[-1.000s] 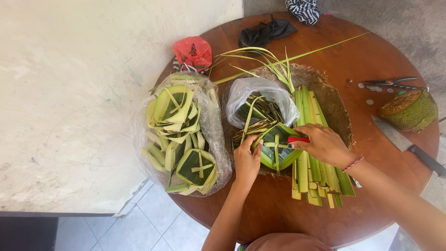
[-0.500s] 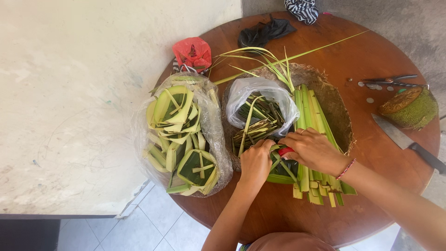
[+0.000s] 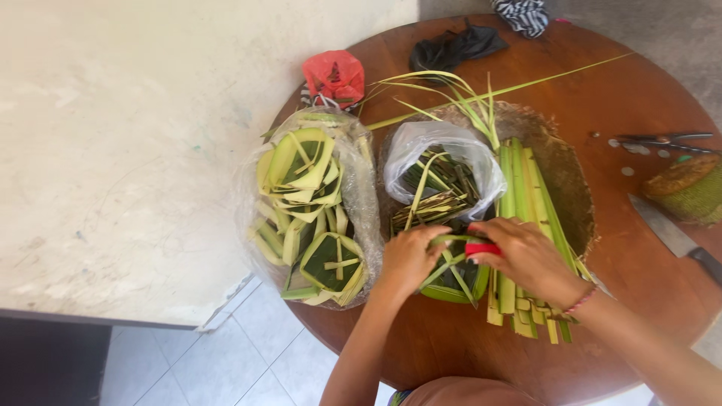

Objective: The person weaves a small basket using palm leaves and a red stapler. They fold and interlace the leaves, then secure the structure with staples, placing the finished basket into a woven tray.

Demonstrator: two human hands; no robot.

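My left hand (image 3: 407,258) and my right hand (image 3: 529,258) meet over a small green leaf tray (image 3: 452,280) at the near edge of a woven basket (image 3: 565,179). The left hand grips the tray's left rim and its thin leaf strips. A small red tool (image 3: 481,247), probably a stapler, is held in my right hand and pressed against the tray's upper edge. A bundle of long cut palm leaf strips (image 3: 524,214) lies under my right hand.
A clear plastic bag (image 3: 361,188) of finished leaf trays sits left. A white bag (image 3: 421,146) of thin strips is in the basket. On the round wooden table (image 3: 647,75) lie a knife (image 3: 674,239), scissors (image 3: 662,138), a green woven lidded pot (image 3: 692,189), a red bag (image 3: 335,75) and black cloth (image 3: 455,46).
The leaf tray went from open and flat to covered by both hands. My hands closed in together over it, and the view shifted slightly right.
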